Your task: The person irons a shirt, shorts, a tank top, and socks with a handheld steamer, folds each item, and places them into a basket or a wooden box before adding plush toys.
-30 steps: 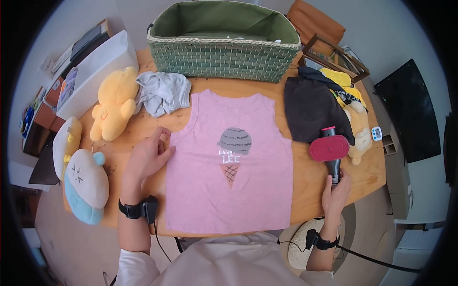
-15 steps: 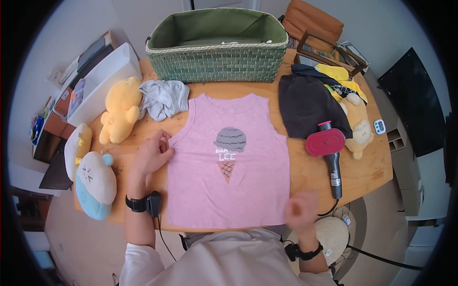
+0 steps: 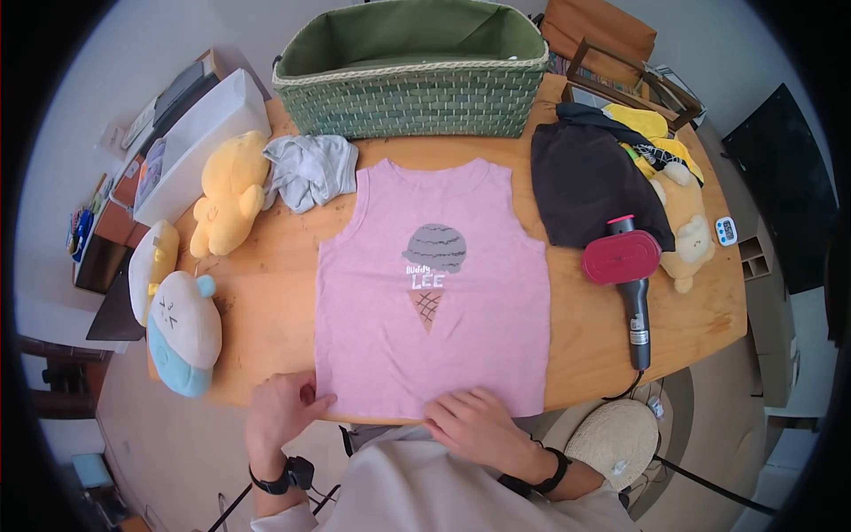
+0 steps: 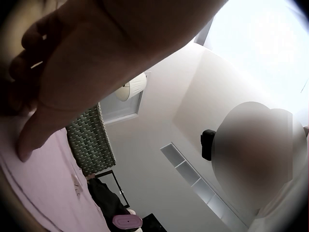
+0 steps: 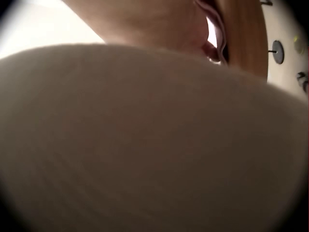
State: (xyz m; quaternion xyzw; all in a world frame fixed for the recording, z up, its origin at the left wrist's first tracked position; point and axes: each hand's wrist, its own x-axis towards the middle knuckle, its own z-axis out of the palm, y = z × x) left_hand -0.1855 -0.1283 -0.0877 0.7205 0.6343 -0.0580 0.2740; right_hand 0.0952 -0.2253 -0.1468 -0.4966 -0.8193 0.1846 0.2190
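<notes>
A pink tank top (image 3: 372, 310) with an ice-cream print lies flat at the front of the wooden table. My left hand (image 3: 282, 410) is at its lower left corner, the thumb touching the cloth and the fingers loosely bent beside the edge. In the left wrist view the thumb (image 4: 30, 140) rests on the pink fabric. At the middle of the bottom hem, my right hand (image 3: 470, 426) has its fingers over the cloth. The hem (image 5: 219, 29) curves up beside this hand in the right wrist view, where a sleeve fills most of the picture.
A red-faced garment steamer (image 3: 622, 258) lies to the right, its cord over the edge. Dark shorts (image 3: 585, 186) and a bear toy (image 3: 683, 235) sit behind it. A green basket (image 3: 408, 106) stands at the back, grey cloth (image 3: 310, 168) and plush toys (image 3: 184, 332) at left.
My right hand has let go of the steamer and come left to the bottom hem. The left hand has moved from the left armhole down to the lower left corner.
</notes>
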